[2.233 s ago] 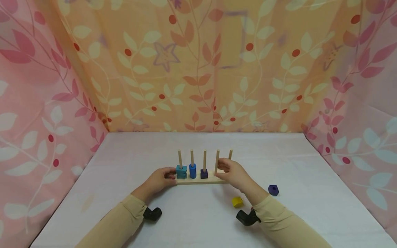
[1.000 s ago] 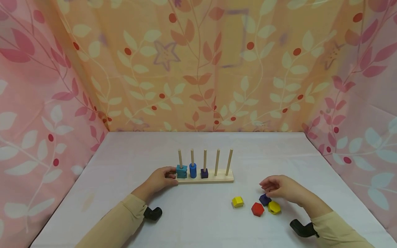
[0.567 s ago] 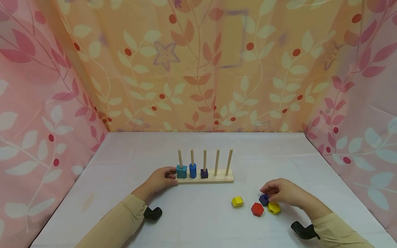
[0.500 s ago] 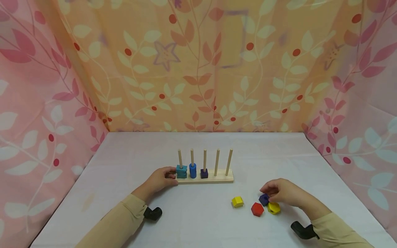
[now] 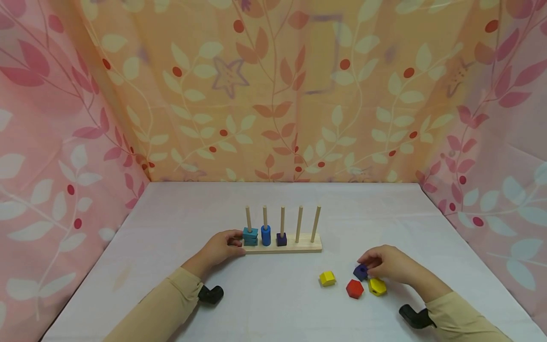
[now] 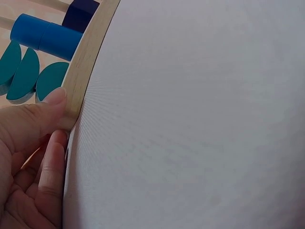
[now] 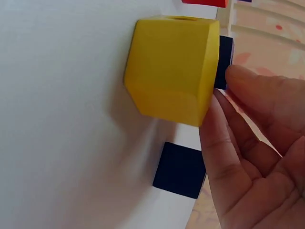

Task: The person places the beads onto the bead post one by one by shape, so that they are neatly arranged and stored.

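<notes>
My left hand (image 5: 220, 248) grips the left end of a wooden peg board (image 5: 305, 244); in the left wrist view the thumb presses on its edge. Its first peg carries several teal half-round pieces (image 5: 250, 236). Blue cylinders (image 5: 266, 235) sit on the second peg, and a dark purple block (image 5: 281, 239) on the third. The two right-hand pegs are bare. My right hand (image 5: 393, 263) pinches a purple block (image 5: 361, 272) between thumb and fingers, low over the table. A yellow block (image 7: 169, 71) partly hides it in the right wrist view.
Close to the right hand lie a red hexagonal block (image 5: 354, 289) and a yellow one (image 5: 378, 287). Another yellow block (image 5: 327, 278) lies further left. One more dark block (image 7: 180, 170) shows in the right wrist view. Patterned cloth (image 5: 273, 95) rises behind the white table (image 5: 192, 199).
My right hand left the pegs for the loose blocks, then took hold of the purple block and shifted it slightly left. The left hand stays on the peg board.
</notes>
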A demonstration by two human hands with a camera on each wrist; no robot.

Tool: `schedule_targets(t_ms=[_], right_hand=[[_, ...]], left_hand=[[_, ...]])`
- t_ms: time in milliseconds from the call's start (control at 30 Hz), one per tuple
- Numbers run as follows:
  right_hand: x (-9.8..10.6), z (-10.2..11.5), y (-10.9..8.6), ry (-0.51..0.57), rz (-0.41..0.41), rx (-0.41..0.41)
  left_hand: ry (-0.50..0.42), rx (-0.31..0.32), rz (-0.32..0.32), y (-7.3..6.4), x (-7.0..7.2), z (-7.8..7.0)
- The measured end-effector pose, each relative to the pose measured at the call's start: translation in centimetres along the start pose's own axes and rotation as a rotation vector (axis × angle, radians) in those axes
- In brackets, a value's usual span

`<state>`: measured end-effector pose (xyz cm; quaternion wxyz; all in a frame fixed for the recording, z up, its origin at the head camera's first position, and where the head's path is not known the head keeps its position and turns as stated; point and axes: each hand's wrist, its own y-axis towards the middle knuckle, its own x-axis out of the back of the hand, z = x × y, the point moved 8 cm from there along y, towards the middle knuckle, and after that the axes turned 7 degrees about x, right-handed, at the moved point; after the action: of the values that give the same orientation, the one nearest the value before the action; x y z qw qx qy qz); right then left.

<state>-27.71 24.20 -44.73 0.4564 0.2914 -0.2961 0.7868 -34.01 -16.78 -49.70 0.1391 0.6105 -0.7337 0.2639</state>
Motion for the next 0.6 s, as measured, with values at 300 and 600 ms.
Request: schedule_targets(t_ms=[300, 600], right_hand=[[-0.71, 0.24, 0.49, -0.024, 0.033, -0.003], [-0.20, 0.58, 0.45, 0.009, 0.022, 0.055]], left_hand=[[0.010, -0.006, 0.007, -0.11, -0.09, -0.06], [-0.008, -0.001, 0.006, -0.09, -0.05, -0.08]])
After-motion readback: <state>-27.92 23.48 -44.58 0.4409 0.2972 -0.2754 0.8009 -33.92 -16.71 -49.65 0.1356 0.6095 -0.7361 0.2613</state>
